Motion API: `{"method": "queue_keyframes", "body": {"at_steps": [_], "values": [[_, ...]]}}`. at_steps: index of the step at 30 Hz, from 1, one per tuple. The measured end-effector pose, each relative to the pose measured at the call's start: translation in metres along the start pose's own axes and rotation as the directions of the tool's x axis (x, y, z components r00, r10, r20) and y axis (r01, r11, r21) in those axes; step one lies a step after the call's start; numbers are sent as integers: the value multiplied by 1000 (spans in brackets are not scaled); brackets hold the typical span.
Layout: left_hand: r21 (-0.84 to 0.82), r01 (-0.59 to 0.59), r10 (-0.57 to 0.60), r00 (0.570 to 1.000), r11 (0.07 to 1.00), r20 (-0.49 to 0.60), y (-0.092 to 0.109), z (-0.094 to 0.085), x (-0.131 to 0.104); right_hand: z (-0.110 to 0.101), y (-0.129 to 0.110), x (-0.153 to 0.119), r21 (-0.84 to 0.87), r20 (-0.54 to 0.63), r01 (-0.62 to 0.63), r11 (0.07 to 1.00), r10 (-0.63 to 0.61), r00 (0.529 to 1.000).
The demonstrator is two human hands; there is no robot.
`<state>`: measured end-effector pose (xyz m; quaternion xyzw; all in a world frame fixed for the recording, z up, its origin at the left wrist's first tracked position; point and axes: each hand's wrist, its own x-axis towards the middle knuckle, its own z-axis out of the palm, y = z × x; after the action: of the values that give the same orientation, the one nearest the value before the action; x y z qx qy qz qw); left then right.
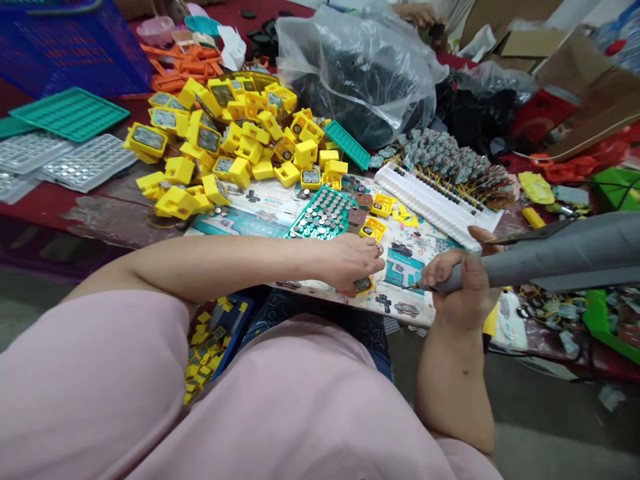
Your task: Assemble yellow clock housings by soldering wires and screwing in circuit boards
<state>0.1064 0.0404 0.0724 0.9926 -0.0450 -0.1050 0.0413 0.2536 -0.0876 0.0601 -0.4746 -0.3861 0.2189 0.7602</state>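
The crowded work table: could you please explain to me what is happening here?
The person's right hand holds a grey cylindrical tool, its thin tip pointing toward the left hand. The left hand is at a small yellow and grey piece, which it partly hides. Beyond it, a green plastic tray holds round silvery discs, and a heap of yellow plastic housings lies farther left.

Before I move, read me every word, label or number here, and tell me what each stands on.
"GLOCK": on the printed sheet on the table, just below the heap of yellow parts.
Too blurred to read: the lettering on the sheet's teal panel.
Too small to read: the print beside the sheet's little pictures.
I can read no number.
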Motion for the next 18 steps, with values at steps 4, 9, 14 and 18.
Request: {"method": "queue_keyframes", "body": {"at_steps": [4, 9, 14, 18], "values": [[-48, 42, -41, 999, 998, 21, -2, -4, -6, -2, 4, -1, 14, 32, -1, 1000, 0, 999], [-47, 57, -57, 998, 997, 10, -3, -4, -11, -4, 5, -3, 22, 28, -41, 999, 40, 999], [5, 88, -88, 996, 996, 18, -2, 5, -10, -7, 6, -2, 27, 43, -60, 998, 59, 997], [-35, 98, -98, 995, 995, 22, -1, 9, -9, -7, 9, -3, 12, 45, -55, 998, 54, 998]]}}
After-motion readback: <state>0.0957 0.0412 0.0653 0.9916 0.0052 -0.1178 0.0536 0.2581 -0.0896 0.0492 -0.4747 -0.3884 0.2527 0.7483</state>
